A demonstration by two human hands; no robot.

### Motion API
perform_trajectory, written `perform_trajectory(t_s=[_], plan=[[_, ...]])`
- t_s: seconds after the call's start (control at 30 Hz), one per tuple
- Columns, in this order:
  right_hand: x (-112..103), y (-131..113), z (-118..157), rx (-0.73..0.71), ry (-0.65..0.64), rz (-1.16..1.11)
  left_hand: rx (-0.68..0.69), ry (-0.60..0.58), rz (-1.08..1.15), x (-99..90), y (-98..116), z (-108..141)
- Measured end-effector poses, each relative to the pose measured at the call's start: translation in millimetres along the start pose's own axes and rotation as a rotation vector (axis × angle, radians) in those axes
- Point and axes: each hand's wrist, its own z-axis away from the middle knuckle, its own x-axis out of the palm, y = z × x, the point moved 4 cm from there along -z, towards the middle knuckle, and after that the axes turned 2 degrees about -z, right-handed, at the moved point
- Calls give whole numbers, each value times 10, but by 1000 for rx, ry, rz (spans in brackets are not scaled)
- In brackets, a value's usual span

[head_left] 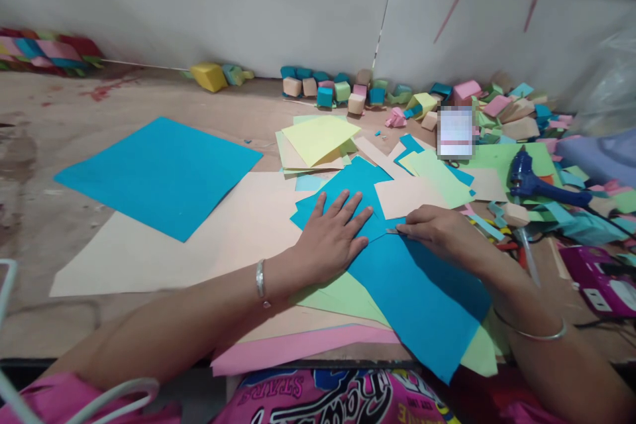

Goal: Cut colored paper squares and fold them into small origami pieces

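Observation:
My left hand [330, 242] lies flat with its fingers spread on a long blue sheet [422, 291] in the middle of the table. To its right, my right hand [437, 235] pinches a small thin blade [393, 231], whose tip touches the blue sheet at the end of a fine line running from my left thumb. A pale peach piece [405, 195] lies just above the blade. Under the blue sheet are green sheets [342, 298] and a large cream sheet [209, 258]. Another blue sheet [161, 175] rests at the left.
Stacked yellow and green squares [320, 139] lie beyond my left hand. A blue glue gun [539, 182], paper scraps and a purple box [596, 281] are at the right. Small paper cubes [325, 96] line the wall. A pink strip [298, 348] lies along the front edge.

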Motion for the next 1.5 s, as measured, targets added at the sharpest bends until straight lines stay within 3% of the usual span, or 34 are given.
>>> perform_trajectory(t_s=[0.17,0.4,0.53,0.7,0.93,1.5], plan=[[1,-6,19,-13,-59,49,0,11,-5,12,2,-3],[-55,-154,-23,-56,13,189,-3,9,-3,-1,8,1],[-9,-153,-7,-17,-54,234,-5,6,-6,-1,4,-2],[39,-127,18,37,-137,174,-2,-5,-2,-1,4,-4],[67,-156,20,-1,-68,113,-7,-18,10,-17,8,-3],[70,-152,63,-69,-95,88,-6,10,15,11,-4,0]])
